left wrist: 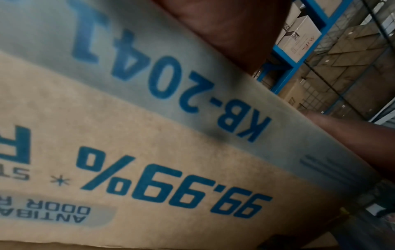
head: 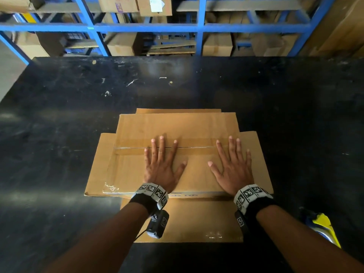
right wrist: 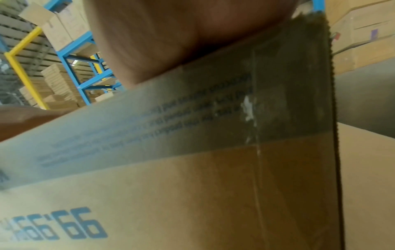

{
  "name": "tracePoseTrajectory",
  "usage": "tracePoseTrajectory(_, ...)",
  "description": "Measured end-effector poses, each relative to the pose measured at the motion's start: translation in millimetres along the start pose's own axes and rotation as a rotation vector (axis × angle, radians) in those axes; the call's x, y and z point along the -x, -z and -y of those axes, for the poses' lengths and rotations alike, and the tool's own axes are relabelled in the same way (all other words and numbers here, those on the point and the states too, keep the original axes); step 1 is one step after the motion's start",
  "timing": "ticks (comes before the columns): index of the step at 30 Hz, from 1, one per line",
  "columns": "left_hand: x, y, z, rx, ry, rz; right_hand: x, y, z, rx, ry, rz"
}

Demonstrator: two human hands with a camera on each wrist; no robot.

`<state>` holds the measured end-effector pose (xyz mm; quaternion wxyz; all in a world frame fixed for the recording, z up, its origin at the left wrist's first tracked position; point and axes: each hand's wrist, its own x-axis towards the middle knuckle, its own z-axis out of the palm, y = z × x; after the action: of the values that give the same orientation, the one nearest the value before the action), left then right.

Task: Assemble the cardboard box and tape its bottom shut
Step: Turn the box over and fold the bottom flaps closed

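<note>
A brown cardboard box [head: 177, 127] stands on the black table [head: 59, 134] with its closed flaps facing up. A strip of clear tape [head: 197, 147] runs along the seam between them. My left hand [head: 161, 164] lies flat on the near flap, fingers spread and reaching over the tape. My right hand [head: 234, 166] presses flat beside it, to the right. Other flaps splay out flat on the table around the box. The left wrist view shows the box side [left wrist: 149, 135] with blue print under my palm [left wrist: 224, 25]. The right wrist view shows the box side [right wrist: 192, 186] beneath my palm [right wrist: 171, 33].
Blue shelving [head: 137, 28] loaded with cardboard boxes stands behind the table's far edge. A yellow and blue object [head: 323, 225] sits at the table's near right. Small white scraps dot the table behind the box.
</note>
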<state>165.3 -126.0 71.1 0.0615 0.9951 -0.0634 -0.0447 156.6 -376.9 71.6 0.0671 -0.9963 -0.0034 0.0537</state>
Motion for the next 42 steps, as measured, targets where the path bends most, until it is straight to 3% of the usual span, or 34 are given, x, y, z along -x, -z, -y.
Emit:
tracePoseTrajectory(9,0.4,1.1,-5.0,0.004,0.018,0.016,3.3,2.8,-13.0,-0.018,0.104,0.018)
tracePoseTrajectory(16,8.7,-2.7,-33.3,-0.014,-0.091,0.027,3.4,0.0,-13.2,-0.057,0.109,-0.004)
tracePoseTrajectory(21,8.2,-4.3,-28.4,-0.004,-0.093,0.021,12.2,6.0,-25.3,-0.271,0.103,-0.072)
tracePoseTrajectory(25,8.1,-1.5,-31.6,0.036,-0.111,0.026,61.6,14.8,-76.7,-0.419,-0.191,-0.227)
tracePoseTrajectory(30,10.7,2.5,-35.4,0.065,-0.110,0.011,147.9,0.2,-170.9,-0.335,-0.673,-0.333)
tracePoseTrajectory(32,10.7,2.0,-35.9,0.075,-0.113,-0.003,177.4,-11.3,-201.5,-0.319,-0.856,-0.302)
tracePoseTrajectory(34,11.0,0.3,-34.7,0.065,-0.116,-0.014,199.8,-25.9,-225.1,-0.341,-1.013,-0.148)
tracePoseTrajectory(37,10.1,-3.0,-34.4,0.062,-0.119,-0.050,219.6,-50.6,-246.7,-0.462,-1.060,0.074)
tracePoseTrajectory(42,7.7,-6.4,-34.1,0.031,-0.123,-0.075,223.8,-69.7,-259.1,-0.489,-1.073,-0.035)
